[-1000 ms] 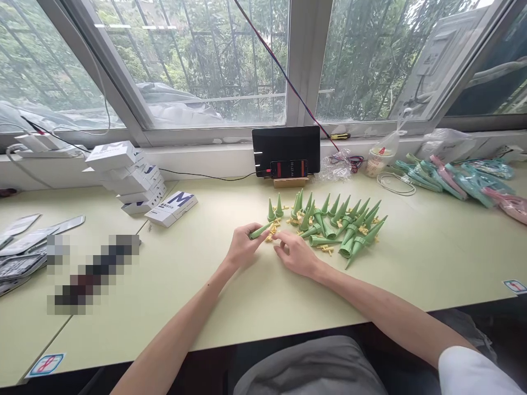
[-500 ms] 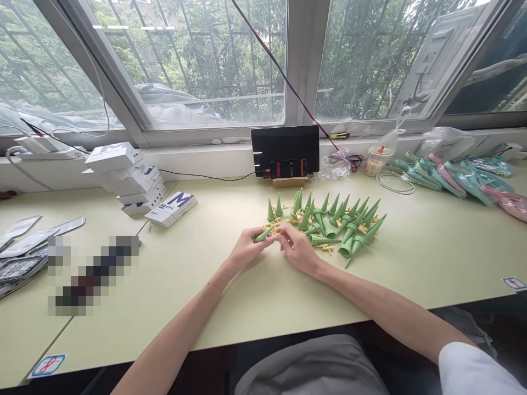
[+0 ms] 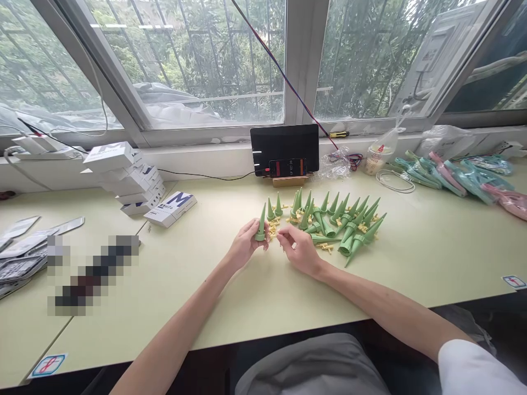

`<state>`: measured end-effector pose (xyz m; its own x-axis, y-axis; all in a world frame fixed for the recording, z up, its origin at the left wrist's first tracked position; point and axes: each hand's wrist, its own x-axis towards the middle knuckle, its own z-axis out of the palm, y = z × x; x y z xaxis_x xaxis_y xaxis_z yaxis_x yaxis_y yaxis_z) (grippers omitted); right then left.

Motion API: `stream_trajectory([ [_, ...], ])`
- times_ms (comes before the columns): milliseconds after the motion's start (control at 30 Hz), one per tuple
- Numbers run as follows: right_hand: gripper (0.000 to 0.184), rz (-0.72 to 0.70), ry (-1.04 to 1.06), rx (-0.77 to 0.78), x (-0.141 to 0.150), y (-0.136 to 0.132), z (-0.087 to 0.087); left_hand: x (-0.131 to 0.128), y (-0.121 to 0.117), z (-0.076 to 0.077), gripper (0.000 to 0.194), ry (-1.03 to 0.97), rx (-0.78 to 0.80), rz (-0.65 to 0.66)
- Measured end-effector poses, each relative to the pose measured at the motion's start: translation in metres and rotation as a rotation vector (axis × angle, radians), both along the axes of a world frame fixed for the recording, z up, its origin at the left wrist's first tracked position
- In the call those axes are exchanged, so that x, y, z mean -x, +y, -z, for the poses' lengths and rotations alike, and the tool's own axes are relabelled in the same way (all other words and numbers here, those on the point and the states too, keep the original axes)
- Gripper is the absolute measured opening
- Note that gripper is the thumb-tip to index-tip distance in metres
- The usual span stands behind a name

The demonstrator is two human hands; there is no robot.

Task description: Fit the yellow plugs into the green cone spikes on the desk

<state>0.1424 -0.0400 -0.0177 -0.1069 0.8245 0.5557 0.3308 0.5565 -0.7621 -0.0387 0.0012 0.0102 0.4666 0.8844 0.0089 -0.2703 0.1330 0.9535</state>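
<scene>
My left hand (image 3: pixel 244 244) is closed round the base of a green plastic watering spike (image 3: pixel 262 224), which points up. Just to its right, my right hand (image 3: pixel 300 249) pinches at thumb and fingertips a small yellow plastic valve (image 3: pixel 274 236), whose far end faces the spike; I cannot tell whether the two touch. Beyond the hands, several green spikes (image 3: pixel 332 206) stand upright or lie on their sides. Loose yellow valves (image 3: pixel 325 248) are scattered among them, some partly hidden behind my right hand.
A black tablet (image 3: pixel 284 144) with a lit phone (image 3: pixel 288 167) in front leans at the window wall. White boxes (image 3: pixel 134 181) are stacked back left, with one box (image 3: pixel 172 208) lying nearby. A bagged cup (image 3: pixel 376 159) and teal and pink packets (image 3: pixel 453 175) lie back right.
The spike in my left hand has swung from lying aslant to upright. My hands have drawn slightly apart, and the yellow valve at my right fingertips shows more clearly.
</scene>
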Motion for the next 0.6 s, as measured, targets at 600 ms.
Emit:
stream_trajectory([
  [600,0.022,-0.045,-0.088,-0.021,-0.0006,-0.0037,-0.0001,-0.0059,-0.0071,0.0039,0.033,0.115,-0.057,0.147],
])
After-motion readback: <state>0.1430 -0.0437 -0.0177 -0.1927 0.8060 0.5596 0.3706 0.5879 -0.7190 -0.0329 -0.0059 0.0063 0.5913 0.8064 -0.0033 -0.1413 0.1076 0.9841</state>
